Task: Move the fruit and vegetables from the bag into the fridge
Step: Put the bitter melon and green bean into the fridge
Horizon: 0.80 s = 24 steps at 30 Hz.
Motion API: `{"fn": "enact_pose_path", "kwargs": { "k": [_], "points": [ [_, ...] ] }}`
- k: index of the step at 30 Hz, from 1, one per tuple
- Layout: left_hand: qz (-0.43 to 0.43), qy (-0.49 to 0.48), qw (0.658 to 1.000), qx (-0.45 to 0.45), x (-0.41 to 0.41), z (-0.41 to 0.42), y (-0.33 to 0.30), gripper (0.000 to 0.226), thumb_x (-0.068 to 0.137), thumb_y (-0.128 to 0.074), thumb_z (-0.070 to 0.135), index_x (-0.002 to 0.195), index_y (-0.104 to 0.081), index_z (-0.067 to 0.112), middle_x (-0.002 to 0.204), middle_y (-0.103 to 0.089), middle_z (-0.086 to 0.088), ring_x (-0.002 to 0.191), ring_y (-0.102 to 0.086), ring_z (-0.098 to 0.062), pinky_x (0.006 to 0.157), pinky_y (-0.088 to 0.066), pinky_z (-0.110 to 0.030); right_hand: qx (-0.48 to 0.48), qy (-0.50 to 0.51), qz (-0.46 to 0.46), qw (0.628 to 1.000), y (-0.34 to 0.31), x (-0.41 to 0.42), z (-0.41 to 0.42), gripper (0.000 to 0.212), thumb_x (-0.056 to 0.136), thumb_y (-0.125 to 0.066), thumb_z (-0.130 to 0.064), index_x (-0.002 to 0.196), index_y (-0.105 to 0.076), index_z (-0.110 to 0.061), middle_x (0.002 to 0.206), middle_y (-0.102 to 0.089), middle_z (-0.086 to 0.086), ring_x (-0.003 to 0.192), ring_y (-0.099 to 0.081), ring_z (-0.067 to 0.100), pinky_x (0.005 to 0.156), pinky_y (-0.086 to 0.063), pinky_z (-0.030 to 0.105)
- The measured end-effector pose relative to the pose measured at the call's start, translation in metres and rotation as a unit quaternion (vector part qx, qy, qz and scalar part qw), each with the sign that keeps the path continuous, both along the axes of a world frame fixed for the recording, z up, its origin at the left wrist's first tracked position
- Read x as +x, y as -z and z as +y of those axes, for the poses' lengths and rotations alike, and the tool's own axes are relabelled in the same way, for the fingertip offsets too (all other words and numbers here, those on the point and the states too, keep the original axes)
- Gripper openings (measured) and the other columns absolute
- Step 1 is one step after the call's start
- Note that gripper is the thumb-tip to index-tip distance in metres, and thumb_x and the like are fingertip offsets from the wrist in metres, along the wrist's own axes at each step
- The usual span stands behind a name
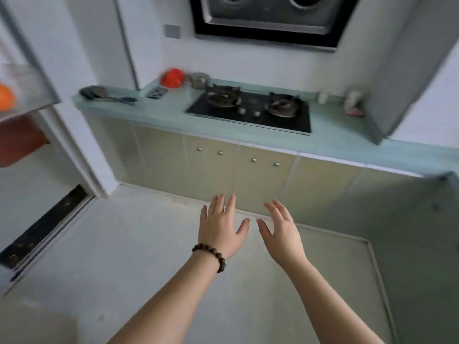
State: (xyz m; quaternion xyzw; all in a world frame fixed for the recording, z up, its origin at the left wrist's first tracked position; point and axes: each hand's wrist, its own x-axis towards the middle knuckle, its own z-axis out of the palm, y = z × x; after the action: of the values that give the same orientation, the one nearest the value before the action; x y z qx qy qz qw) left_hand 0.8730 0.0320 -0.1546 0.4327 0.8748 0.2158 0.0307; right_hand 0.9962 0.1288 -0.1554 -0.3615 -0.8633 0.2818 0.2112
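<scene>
My left hand (221, 229), with a dark bead bracelet on its wrist, and my right hand (282, 232) are stretched out side by side over the grey floor, fingers spread and holding nothing. At the far left edge an orange fruit (6, 98) rests on a clear shelf (29, 90) of the open fridge. A red bag (172, 77) sits at the back of the pale green counter, well away from both hands. Its contents are too blurred to tell.
A black two-burner gas hob (250, 108) is set in the counter (154, 110), with a range hood (268, 18) above. A dark spatula (99, 94) lies on the counter's left end. Beige cabinet doors (238, 175) stand below. A red fridge drawer (19, 142) shows at left.
</scene>
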Motion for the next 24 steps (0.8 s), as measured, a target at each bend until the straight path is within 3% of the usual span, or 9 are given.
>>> {"fn": "enact_pose_path", "kwargs": {
  "k": [11, 24],
  "points": [
    [0.001, 0.255, 0.966, -0.035, 0.089, 0.172, 0.015, 0.07, 0.091, -0.039, 0.054, 0.15, -0.017, 0.023, 0.158, -0.016, -0.003, 0.146, -0.008, -0.02, 0.117, -0.01, -0.042, -0.019, 0.281, -0.021, 0.959, 0.03, 0.132, 0.1, 0.044, 0.094, -0.05, -0.032, 0.136, -0.042, -0.021, 0.154, -0.027, -0.002, 0.141, -0.025, 0.016, 0.105, -0.032, 0.031],
    [-0.008, 0.461, 0.886, -0.046, 0.159, 0.369, 0.016, 0.07, 0.09, -0.042, 0.052, 0.149, -0.02, 0.021, 0.157, -0.018, -0.003, 0.146, -0.009, -0.019, 0.117, -0.012, -0.042, -0.024, 0.504, -0.003, 0.863, 0.017, 0.194, 0.216, 0.044, 0.093, -0.051, -0.029, 0.135, -0.044, -0.021, 0.153, -0.027, -0.002, 0.141, -0.024, 0.014, 0.105, -0.032, 0.03]
  ]
}}
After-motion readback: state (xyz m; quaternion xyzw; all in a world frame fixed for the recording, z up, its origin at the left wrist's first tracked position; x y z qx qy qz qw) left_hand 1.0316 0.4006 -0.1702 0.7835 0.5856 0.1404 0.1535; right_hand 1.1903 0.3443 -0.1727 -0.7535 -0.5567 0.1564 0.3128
